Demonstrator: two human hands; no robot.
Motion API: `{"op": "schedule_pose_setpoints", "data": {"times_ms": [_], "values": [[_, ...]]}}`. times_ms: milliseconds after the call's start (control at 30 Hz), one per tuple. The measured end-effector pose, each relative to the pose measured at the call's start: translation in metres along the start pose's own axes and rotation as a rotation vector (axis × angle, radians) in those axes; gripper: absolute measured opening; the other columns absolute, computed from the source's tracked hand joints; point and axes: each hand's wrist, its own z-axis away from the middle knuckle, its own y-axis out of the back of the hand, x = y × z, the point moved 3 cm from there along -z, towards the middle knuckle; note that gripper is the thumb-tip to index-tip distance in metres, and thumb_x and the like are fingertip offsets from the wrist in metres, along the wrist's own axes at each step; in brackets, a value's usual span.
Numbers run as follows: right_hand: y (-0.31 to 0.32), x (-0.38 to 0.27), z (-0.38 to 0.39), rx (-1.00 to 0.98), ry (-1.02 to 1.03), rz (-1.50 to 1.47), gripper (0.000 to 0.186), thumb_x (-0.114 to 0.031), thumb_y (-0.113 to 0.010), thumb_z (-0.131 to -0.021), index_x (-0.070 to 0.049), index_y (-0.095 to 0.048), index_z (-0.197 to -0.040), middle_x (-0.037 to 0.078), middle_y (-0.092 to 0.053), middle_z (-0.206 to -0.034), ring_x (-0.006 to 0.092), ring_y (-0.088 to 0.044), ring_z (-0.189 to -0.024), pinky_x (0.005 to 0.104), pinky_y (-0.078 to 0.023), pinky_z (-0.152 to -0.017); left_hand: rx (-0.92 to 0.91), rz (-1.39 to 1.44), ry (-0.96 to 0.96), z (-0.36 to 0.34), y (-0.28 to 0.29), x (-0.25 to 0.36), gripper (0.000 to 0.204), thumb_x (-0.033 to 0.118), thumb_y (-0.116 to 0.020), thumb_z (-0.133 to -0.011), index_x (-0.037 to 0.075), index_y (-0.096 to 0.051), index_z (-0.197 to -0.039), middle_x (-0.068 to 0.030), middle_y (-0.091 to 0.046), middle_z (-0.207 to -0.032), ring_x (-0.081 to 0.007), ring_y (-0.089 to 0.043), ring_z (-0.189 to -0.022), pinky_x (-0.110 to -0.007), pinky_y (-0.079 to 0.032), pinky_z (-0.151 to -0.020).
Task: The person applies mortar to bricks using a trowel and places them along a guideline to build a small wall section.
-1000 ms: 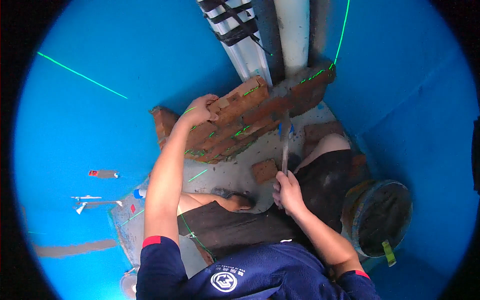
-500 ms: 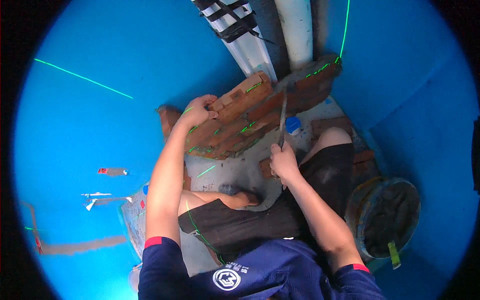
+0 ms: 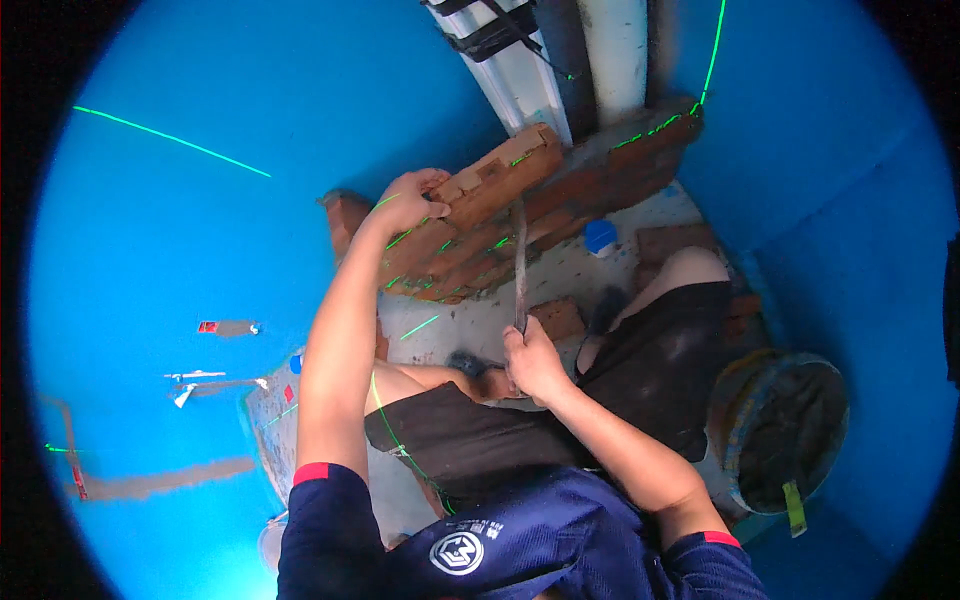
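- The corner is enclosed by blue walls (image 3: 190, 240), which are crossed by thin green lines.
- A white pipe (image 3: 613, 55) and a silver strut (image 3: 512, 85), bound with black tape (image 3: 497, 38), are seen at the back; their lower ends are hidden behind the brickwork (image 3: 572, 205).
- The floor (image 3: 465, 335) is partly blocked by the person's folded legs, covered by black shorts (image 3: 655, 350).
- A blue cap (image 3: 600, 237) and a floor brick (image 3: 557, 320) are placed between the brickwork and the legs; another brick (image 3: 662, 246) is partly hidden by the raised knee.
- At the right, a bucket (image 3: 742, 495) is filled with a dark mix (image 3: 793, 425), and a yellow-green strip (image 3: 794, 508) is hung at its rim.
- The upper brick (image 3: 508, 180) is set along the top of the brickwork, in front of the strut, slightly slanted in view.
- Its left end is pinched by the left hand (image 3: 412, 203), fingers over the top and thumb at the front.
- The tool (image 3: 520, 265) is gripped by the closed right hand (image 3: 533, 362); its narrow blade is pointed up to just below the upper brick, and whether the brickwork is touched cannot be told.
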Motion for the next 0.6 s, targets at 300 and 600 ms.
{"op": "schedule_pose_setpoints", "data": {"times_ms": [300,600], "values": [[-0.044,0.022,0.015,-0.186,-0.04,-0.131,0.026,-0.026,-0.045,-0.098,-0.001,-0.044,-0.1,0.01,-0.053,-0.06,0.019,-0.052,-0.04,0.0344,-0.042,-0.036,0.034,-0.095,-0.023,0.001,0.0,0.012,0.061,0.005,-0.079,-0.07,0.002,-0.056,-0.126,-0.0146,-0.059,-0.128,-0.0259,-0.056,-0.121,-0.035,-0.044,-0.102],[-0.006,-0.003,0.059,-0.365,-0.183,-0.286,0.021,-0.028,-0.045,-0.1,-0.01,-0.041,-0.09,-0.001,-0.04,-0.06,0.0107,-0.038,-0.039,0.0276,-0.035,-0.035,0.014,-0.174,-0.055,0.0,-0.001,0.009,0.063,0.008,-0.077,-0.073,0.002,-0.052,-0.131,-0.0156,-0.056,-0.132,-0.029,-0.053,-0.123,-0.037,-0.042,-0.103]]}}
